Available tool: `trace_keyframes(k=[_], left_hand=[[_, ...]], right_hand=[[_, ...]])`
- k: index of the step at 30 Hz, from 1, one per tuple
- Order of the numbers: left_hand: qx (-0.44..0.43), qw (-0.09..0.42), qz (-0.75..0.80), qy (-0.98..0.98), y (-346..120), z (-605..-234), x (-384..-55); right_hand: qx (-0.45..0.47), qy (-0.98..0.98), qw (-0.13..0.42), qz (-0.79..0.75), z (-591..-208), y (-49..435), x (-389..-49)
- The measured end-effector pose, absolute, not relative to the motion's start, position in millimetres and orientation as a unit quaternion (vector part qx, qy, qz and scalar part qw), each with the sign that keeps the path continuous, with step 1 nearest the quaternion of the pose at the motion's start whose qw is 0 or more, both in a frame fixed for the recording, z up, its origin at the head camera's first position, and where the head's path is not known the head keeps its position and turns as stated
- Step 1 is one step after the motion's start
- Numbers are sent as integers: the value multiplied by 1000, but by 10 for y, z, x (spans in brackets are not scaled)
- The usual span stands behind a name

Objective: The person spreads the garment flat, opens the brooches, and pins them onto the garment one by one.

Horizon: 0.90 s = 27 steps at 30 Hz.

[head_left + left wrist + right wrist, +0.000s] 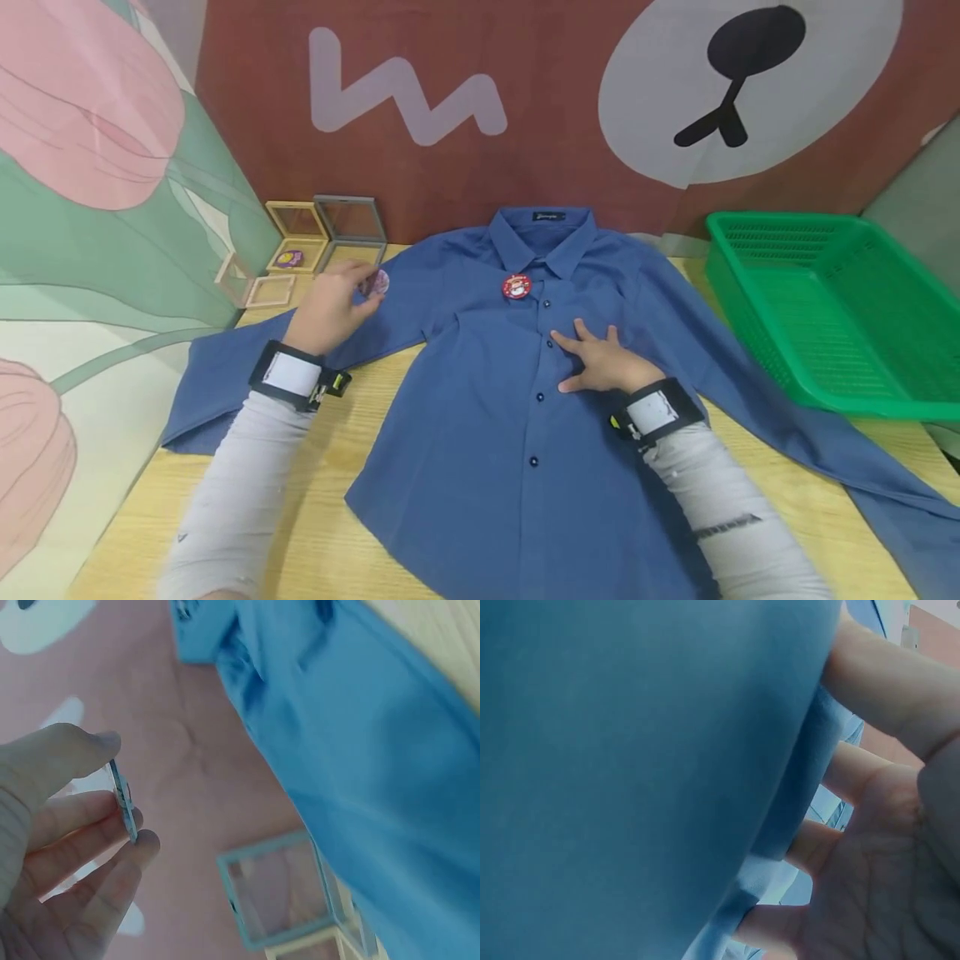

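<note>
1. A printed wall (450, 175) stands behind the wooden counter (330, 467)
2. The blue shirt (457, 425) lies flat on the counter, collar (516, 243) toward the wall, its chest to the right of the left hand (333, 308)
3. The right hand (609, 362), nearer the buttons (540, 397), rests splayed on the shirt
4. The left hand pinches a round badge (381, 283) near the sleeve (405, 292)

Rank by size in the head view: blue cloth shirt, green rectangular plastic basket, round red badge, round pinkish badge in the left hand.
1. Blue cloth shirt
2. Green rectangular plastic basket
3. Round red badge and round pinkish badge: not ranked; they look close in size, and the left hand partly covers the pinkish one.
</note>
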<state>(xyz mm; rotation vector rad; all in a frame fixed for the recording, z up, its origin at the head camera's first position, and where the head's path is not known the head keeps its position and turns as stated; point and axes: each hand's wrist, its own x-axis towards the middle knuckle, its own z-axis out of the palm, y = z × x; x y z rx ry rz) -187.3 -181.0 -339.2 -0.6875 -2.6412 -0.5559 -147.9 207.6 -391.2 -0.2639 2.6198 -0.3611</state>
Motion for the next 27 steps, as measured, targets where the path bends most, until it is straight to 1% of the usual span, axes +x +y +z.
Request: trace_keyframes(k=[5,20,27], left_hand=[[-263,180,-221,-922,-1520,-3365,-1741],[-307,187,-226,-905,-759,-3362,-1363],[-327,188,-241,-894,-462,-3321,-1258]], right_hand=[[-98,958,234,-136,-3928,2075,-1503],[-97,955,238,-148,-3928,2063,-1501],[-100,956,232,-151,-3956,2112,-1503]])
